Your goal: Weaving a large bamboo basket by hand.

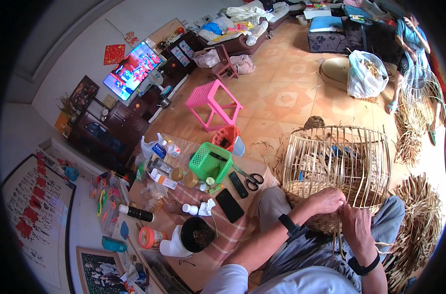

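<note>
Nearest: both forearms come up from below, each with a dark wristband, and meet at the foot of the basket frame (338, 164) resting on the person's lap.
Landmark: that basket frame, a round open cage of pale upright cane ribs, with only its lowest rows woven.
Left hand (330, 200): curled over the near bottom edge of the basket frame, fingers closed on the woven rim and the strands there.
Right hand (356, 223): just below and right of the left, touching it, clenched around a cane strand (339, 245) that hangs down towards the knees.
Grip, as I judge it: both are closed and working, the left steadying, the right pulling.
Doing it well: probably keep the left hand pinned close to the last weave so the ribs stay evenly spaced, and draw the strand snug with the right without kinking it.
Right of the basket frame: a heap of loose cane (419, 215) on the floor.
Left of the basket frame: a low table (233, 232) with scissors (250, 179), a green plastic basket (211, 161), a black phone (230, 206) and bottles.
Beyond the basket frame: a pink stool (213, 104) on the tiled floor, and another person at a second cane frame (421, 98) further off.
</note>
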Action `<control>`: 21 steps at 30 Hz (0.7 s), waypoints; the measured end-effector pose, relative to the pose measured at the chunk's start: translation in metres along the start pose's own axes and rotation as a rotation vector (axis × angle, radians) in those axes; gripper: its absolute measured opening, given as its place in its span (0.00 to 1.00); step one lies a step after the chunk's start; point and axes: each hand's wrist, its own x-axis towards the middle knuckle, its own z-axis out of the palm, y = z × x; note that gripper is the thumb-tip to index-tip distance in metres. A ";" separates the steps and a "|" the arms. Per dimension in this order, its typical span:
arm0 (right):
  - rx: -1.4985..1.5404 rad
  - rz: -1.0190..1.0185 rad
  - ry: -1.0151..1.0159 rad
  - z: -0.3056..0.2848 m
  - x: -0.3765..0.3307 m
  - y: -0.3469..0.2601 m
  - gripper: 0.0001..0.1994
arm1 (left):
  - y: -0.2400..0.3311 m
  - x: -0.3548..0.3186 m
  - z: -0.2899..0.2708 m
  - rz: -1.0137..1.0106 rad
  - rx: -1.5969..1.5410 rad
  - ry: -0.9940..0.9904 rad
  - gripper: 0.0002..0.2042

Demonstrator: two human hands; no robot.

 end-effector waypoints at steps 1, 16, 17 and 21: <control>0.005 0.034 -0.097 0.003 -0.001 0.001 0.03 | 0.000 0.001 0.002 -0.047 -0.057 0.050 0.12; 0.006 0.190 -0.184 -0.014 -0.004 0.000 0.09 | 0.017 0.013 0.011 -0.293 -0.054 0.210 0.09; -0.062 0.119 -0.083 -0.010 -0.006 -0.001 0.09 | 0.019 0.015 0.011 -0.317 0.008 0.186 0.09; -0.009 0.163 -0.099 0.011 0.002 0.004 0.10 | 0.016 0.020 -0.008 -0.320 -0.006 0.031 0.07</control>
